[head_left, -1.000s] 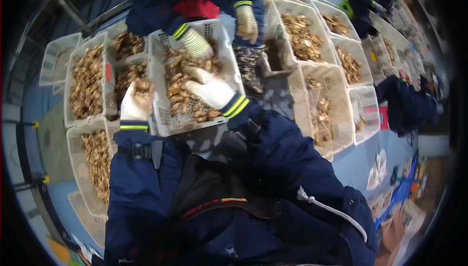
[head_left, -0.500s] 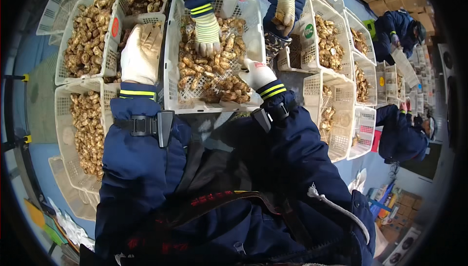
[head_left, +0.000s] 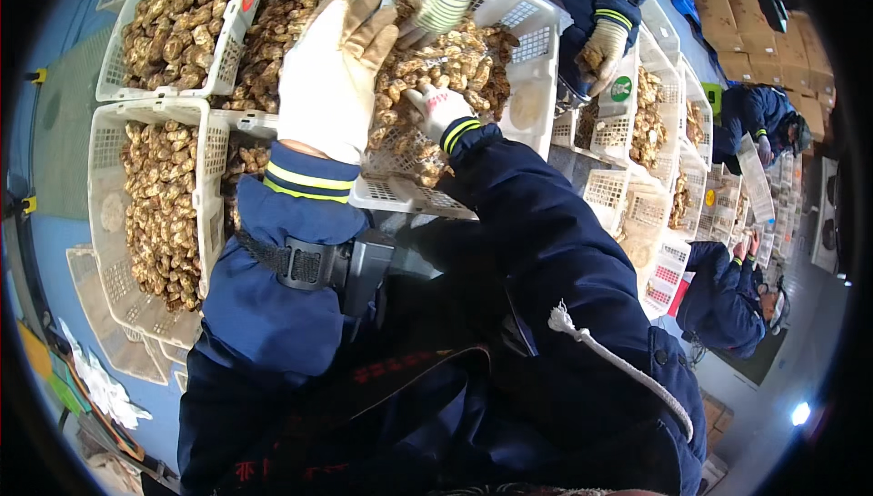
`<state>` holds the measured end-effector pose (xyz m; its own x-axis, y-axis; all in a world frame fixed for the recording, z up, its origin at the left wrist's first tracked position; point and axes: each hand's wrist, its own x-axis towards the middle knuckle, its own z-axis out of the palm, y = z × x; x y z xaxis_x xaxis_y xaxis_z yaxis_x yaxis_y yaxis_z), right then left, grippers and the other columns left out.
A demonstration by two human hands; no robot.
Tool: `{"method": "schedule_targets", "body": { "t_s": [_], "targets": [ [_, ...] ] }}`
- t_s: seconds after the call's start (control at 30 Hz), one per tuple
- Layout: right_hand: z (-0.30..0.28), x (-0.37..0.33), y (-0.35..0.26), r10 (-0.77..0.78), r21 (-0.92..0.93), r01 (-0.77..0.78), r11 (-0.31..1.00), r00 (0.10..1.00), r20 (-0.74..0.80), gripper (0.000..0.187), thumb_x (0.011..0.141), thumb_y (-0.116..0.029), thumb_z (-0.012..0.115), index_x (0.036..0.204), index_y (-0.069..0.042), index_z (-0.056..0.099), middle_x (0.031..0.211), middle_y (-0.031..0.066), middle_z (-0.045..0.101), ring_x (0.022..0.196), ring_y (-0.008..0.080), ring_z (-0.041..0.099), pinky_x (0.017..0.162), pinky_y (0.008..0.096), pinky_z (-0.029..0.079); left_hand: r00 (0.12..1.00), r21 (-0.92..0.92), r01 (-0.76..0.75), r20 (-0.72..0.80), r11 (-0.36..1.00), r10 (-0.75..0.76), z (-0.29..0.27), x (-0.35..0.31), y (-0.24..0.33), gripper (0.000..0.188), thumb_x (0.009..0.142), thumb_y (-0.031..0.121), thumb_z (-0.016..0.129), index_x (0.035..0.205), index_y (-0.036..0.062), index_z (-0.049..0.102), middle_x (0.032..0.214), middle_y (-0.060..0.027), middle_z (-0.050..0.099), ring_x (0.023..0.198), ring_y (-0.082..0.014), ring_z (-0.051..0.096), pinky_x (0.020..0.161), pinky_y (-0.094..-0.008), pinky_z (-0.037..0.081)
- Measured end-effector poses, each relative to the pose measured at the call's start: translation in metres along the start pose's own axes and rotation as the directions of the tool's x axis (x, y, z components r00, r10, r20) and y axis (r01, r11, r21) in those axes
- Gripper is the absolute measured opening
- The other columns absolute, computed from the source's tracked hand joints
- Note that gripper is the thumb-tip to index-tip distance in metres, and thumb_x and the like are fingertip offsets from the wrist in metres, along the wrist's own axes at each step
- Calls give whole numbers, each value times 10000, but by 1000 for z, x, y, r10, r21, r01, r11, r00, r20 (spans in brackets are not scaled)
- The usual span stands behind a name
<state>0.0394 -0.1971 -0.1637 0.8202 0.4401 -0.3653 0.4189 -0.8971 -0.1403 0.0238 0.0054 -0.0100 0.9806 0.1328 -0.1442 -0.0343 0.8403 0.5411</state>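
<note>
My left hand (head_left: 327, 82), in a white glove with a tan palm, is raised over the left rim of the white plastic crate (head_left: 535, 73) before me. Its fingers are spread, and nothing shows in them. Inside that crate, my right hand (head_left: 444, 107), also gloved, reaches among brown knobbly tubers (head_left: 468, 50). One finger or thumb points left and touches the pile; the other fingers are hidden, so I cannot tell whether they grip a piece. Across from me, a co-worker's striped glove (head_left: 447, 7) is in the same crate. Their other gloved hand (head_left: 602, 49) holds a brown piece beside it.
At my left, crates of tubers (head_left: 164, 214) stand side by side, another filled crate (head_left: 273, 46) adjoining mine. More crates (head_left: 647, 123) line the right. Farther right, two people (head_left: 755, 119) work beside stacked crates. Cardboard boxes (head_left: 746, 28) are piled at the back right.
My view has shifted, and the crate appears tilted. My right hand has moved from the crate's right side leftward into the tubers. My left hand has come nearer the crate, its fingers more spread.
</note>
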Motion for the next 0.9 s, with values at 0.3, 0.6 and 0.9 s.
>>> {"method": "schedule_targets", "body": {
  "t_s": [0.3,0.6,0.9],
  "targets": [
    [0,-38,71,260,847,-331,416,936,238,424,866,-154,525,1277,-54,551,1094,77,648,944,191,623,874,314,494,984,57,-5,176,998,-5,4,5,-4,396,994,200,473,1307,-39,435,1201,-207,566,1107,-315,588,944,-391,499],
    [-37,-4,25,-4,745,198,638,967,-253,349,909,-164,592,1221,-11,566,968,87,639,796,177,626,711,321,524,988,227,20,143,974,-54,12,-4,10,415,920,33,591,1295,-79,453,1256,-195,577,1144,-221,590,956,-289,501],
    [9,-10,14,159,68,-161,985,987,38,335,896,-293,562,1148,-72,566,1021,200,627,981,362,623,837,443,503,984,-44,167,67,985,-164,22,-7,-8,335,1006,208,438,1247,-18,495,1174,-187,591,1075,-281,602,919,-374,499]
  ]
}}
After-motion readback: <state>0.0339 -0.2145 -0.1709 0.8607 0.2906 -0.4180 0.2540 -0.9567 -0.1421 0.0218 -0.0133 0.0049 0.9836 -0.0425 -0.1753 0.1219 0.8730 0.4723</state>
